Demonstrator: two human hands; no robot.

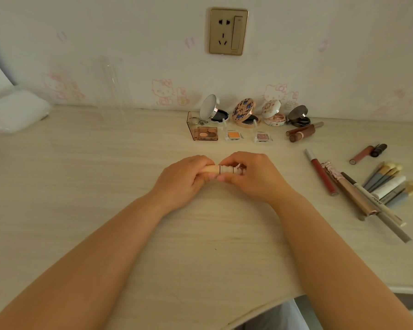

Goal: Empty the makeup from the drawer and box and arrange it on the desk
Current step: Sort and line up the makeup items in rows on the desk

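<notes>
Both hands meet over the middle of the desk [81, 186] around one small cream-coloured makeup tube [215, 169] with a ridged white cap end. My left hand [184, 179] wraps its body and my right hand [250, 175] pinches the cap end. Along the wall stand several opened compacts [246, 113], with an eyeshadow palette [204, 133] and two small single pans [234, 135] in front. At the right lie lip tubes [301, 134], a red lip gloss [322, 173], pencils [358, 196] and a bunch of brushes [389, 179].
A clear acrylic stand [112, 91] rises at the back left of the desk. A white bag or cloth [12, 110] lies at the far left. A wall socket [228, 31] sits above the compacts. The desk's front edge [260, 308] curves in near my body.
</notes>
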